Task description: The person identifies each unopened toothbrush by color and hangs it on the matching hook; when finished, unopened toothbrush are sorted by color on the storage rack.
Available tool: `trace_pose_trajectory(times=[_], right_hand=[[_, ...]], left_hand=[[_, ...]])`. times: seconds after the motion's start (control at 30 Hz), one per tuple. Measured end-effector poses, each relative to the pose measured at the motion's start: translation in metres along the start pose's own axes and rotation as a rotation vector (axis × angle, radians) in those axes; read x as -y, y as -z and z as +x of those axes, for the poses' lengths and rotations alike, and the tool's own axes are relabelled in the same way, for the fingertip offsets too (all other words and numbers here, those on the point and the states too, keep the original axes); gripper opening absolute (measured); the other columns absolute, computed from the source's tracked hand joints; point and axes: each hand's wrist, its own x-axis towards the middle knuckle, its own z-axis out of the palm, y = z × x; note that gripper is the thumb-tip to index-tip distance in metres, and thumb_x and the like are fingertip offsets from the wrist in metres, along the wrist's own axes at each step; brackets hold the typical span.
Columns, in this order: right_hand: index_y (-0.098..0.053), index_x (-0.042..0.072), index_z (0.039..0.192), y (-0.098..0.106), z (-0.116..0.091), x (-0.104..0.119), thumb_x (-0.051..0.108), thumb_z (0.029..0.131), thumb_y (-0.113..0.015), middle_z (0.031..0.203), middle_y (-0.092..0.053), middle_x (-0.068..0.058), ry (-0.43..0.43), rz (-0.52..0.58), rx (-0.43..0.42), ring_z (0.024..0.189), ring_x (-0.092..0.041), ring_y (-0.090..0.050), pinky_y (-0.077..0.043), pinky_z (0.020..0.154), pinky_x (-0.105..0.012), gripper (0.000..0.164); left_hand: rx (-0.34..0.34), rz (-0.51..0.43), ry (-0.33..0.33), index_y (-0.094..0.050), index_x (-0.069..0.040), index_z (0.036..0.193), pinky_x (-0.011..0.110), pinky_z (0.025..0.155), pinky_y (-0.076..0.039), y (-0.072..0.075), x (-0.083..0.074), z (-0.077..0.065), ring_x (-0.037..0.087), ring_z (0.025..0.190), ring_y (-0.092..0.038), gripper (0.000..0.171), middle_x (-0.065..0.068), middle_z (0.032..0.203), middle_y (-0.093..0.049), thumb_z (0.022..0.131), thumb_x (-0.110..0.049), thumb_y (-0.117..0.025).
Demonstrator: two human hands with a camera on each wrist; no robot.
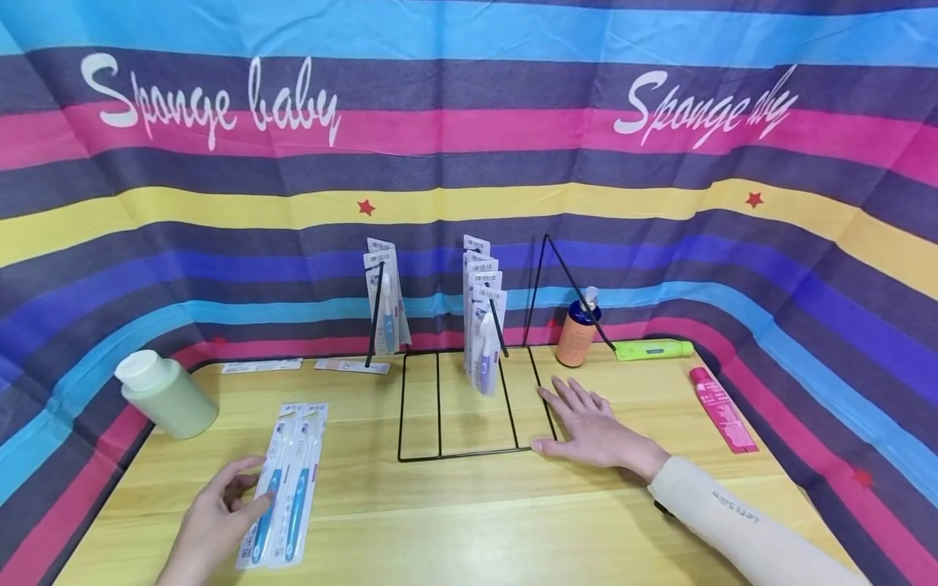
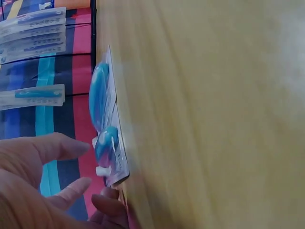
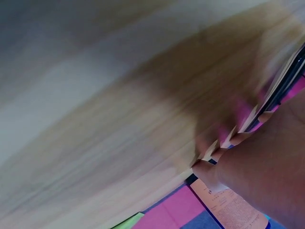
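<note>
Two packaged toothbrushes with blue handles (image 1: 296,496) lie side by side on the table. My left hand (image 1: 220,509) is at the left edge of the nearer pack, its thumb over that edge and its fingers bent. In the left wrist view a gap shows between the thumb and fingers, beside the blister packs (image 2: 98,95). My right hand (image 1: 589,427) lies with spread fingers at the right side of a black wire rack (image 1: 476,453). Packaged toothbrushes hang from the rack's left hook (image 1: 388,309) and middle hook (image 1: 485,342); the right arm of the rack bears none.
A pale green bottle (image 1: 172,399) stands at the left. Two flat packs (image 1: 262,366) lie at the back edge. Behind the right hand are an orange-labelled bottle (image 1: 576,338), a green tube (image 1: 655,350) and a pink tube (image 1: 721,408). A striped cloth (image 1: 469,130) surrounds the table.
</note>
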Motion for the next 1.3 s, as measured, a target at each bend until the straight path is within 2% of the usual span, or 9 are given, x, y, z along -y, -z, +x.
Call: trace_pose_trajectory(times=[0.2,0.37,0.6,0.77,0.9,1.0,1.17,1.3], right_hand=[[-0.028,0.01,0.174,-0.001,0.0,0.0,0.074,0.101,-0.06,0.18,-0.015,-0.022,-0.003,-0.006,0.003,0.164,-0.049,-0.009,-0.014,0.12,-0.079,0.102],[-0.028,0.011,0.174,-0.004,0.002,-0.002,0.076,0.101,-0.058,0.18,-0.015,-0.021,0.001,-0.016,-0.002,0.164,-0.048,-0.009,-0.015,0.12,-0.078,0.103],[-0.027,0.012,0.174,-0.004,0.001,-0.003,0.077,0.1,-0.058,0.18,-0.014,-0.021,-0.003,-0.015,-0.002,0.164,-0.048,-0.008,-0.014,0.121,-0.078,0.103],[-0.027,0.012,0.174,-0.004,0.001,-0.003,0.077,0.1,-0.058,0.18,-0.015,-0.021,-0.002,-0.015,-0.008,0.164,-0.049,-0.009,-0.014,0.12,-0.078,0.103],[-0.027,0.012,0.174,-0.005,0.001,-0.003,0.077,0.1,-0.057,0.18,-0.015,-0.021,-0.004,-0.02,-0.004,0.164,-0.048,-0.009,-0.014,0.12,-0.078,0.103],[-0.026,0.012,0.175,-0.005,0.001,-0.004,0.077,0.101,-0.057,0.18,-0.014,-0.021,-0.006,-0.023,-0.001,0.164,-0.048,-0.008,-0.014,0.12,-0.078,0.103],[-0.026,0.012,0.175,-0.005,0.0,-0.004,0.076,0.101,-0.057,0.18,-0.014,-0.021,-0.002,-0.012,-0.005,0.164,-0.048,-0.008,-0.013,0.121,-0.078,0.103],[-0.027,0.012,0.174,-0.004,0.0,-0.004,0.076,0.101,-0.058,0.18,-0.014,-0.021,-0.003,-0.009,-0.004,0.164,-0.048,-0.008,-0.013,0.121,-0.078,0.103]], left_hand=[[0.043,-0.012,0.032,-0.045,0.002,0.157,0.032,0.073,-0.046,0.001,-0.001,0.006,0.026,0.094,-0.059,0.064,0.02,0.118,-0.065,0.101,-0.01,-0.074],[0.07,-0.031,0.061,-0.048,0.004,0.152,0.033,0.073,-0.042,0.003,-0.001,0.006,0.026,0.092,-0.053,0.058,0.012,0.107,-0.057,0.101,-0.009,-0.072],[0.081,-0.073,0.052,-0.056,0.008,0.149,0.03,0.077,-0.046,0.005,0.0,0.007,0.028,0.105,-0.055,0.047,0.019,0.126,-0.064,0.106,-0.008,-0.064],[0.049,-0.091,0.049,-0.059,0.009,0.148,0.028,0.075,-0.047,0.009,0.001,0.007,0.023,0.1,-0.057,0.044,0.017,0.125,-0.068,0.105,-0.001,-0.06],[-0.04,-0.125,0.041,-0.057,0.007,0.15,0.025,0.073,-0.049,0.009,0.0,0.002,0.016,0.093,-0.057,0.047,0.014,0.12,-0.066,0.104,0.0,-0.06],[-0.131,-0.155,-0.032,-0.059,0.005,0.149,0.022,0.074,-0.051,0.006,-0.003,-0.005,0.01,0.09,-0.058,0.046,0.008,0.113,-0.067,0.103,0.002,-0.063],[-0.261,-0.235,-0.246,-0.065,0.002,0.139,0.016,0.075,-0.05,-0.004,-0.015,-0.019,0.006,0.089,-0.062,0.038,-0.005,0.103,-0.071,0.102,0.007,-0.068],[-0.334,-0.347,-0.307,-0.072,0.001,0.132,0.014,0.071,-0.051,-0.009,-0.035,-0.029,0.005,0.084,-0.066,0.03,-0.008,0.097,-0.075,0.103,0.006,-0.07]])
